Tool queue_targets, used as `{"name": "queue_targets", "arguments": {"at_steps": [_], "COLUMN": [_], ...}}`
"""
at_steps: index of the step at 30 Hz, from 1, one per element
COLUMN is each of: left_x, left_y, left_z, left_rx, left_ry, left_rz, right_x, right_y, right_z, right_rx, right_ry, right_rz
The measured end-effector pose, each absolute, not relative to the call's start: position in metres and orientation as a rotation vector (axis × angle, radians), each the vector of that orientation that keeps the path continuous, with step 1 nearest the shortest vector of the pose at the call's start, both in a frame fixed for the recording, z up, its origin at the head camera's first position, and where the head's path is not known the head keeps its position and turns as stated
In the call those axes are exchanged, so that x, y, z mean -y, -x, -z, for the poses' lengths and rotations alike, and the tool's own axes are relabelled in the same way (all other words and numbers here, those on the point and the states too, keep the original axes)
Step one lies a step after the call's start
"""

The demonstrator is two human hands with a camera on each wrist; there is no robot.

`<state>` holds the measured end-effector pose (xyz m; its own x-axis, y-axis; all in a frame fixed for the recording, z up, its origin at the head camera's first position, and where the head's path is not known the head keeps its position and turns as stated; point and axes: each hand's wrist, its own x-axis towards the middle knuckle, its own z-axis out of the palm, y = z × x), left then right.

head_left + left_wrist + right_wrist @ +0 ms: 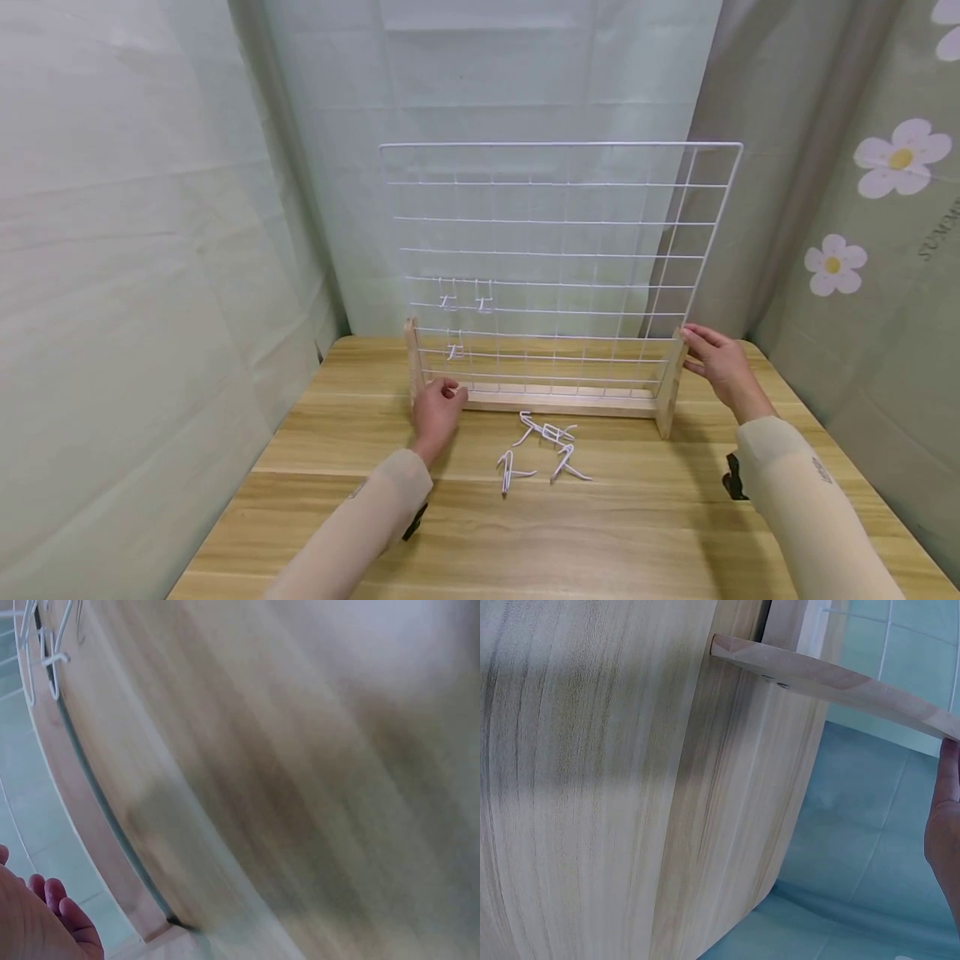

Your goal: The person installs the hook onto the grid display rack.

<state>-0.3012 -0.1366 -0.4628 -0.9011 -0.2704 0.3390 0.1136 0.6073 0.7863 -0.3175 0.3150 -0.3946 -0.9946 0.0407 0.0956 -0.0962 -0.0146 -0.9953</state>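
A white wire grid panel (555, 285) stands upright in a wooden stand in the head view. My right hand (722, 368) grips the top of the stand's right wooden upright (667, 392); in the right wrist view its fingers touch the board's (832, 679) end. My left hand (437, 414) hovers at the stand's lower left corner with loosely bent fingers and nothing visible in them. It hides the foot of the left upright (412, 354). Three white wire hooks (483, 300) hang on the grid's left part.
Several loose white wire hooks (507, 473) lie on the wooden table (600, 542) before the stand's base bar (562, 403). Pale curtains (187, 250) enclose the table at the back and both sides.
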Motion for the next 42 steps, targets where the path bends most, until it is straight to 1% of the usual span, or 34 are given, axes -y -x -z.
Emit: {"name": "queue_targets", "arguments": {"at_steps": [14,29,42], "left_x": [0.124,0.117,0.109], "left_y": [0.28,0.256,0.239], "left_z": [0.472,0.484,0.486], "left_rx": [2.481,2.528,2.578], "left_ry": [-0.044,0.063,0.162], "left_rz": [1.408,1.51,1.532], "right_x": [-0.315,-0.313,-0.303], "right_y": [0.318,0.319,0.312], "right_z": [0.392,0.385,0.377], "right_rx": [2.154,2.409,2.436], "right_ry": [-0.043,-0.03,0.023], "right_rz": [-2.16,-1.895,-1.743]}}
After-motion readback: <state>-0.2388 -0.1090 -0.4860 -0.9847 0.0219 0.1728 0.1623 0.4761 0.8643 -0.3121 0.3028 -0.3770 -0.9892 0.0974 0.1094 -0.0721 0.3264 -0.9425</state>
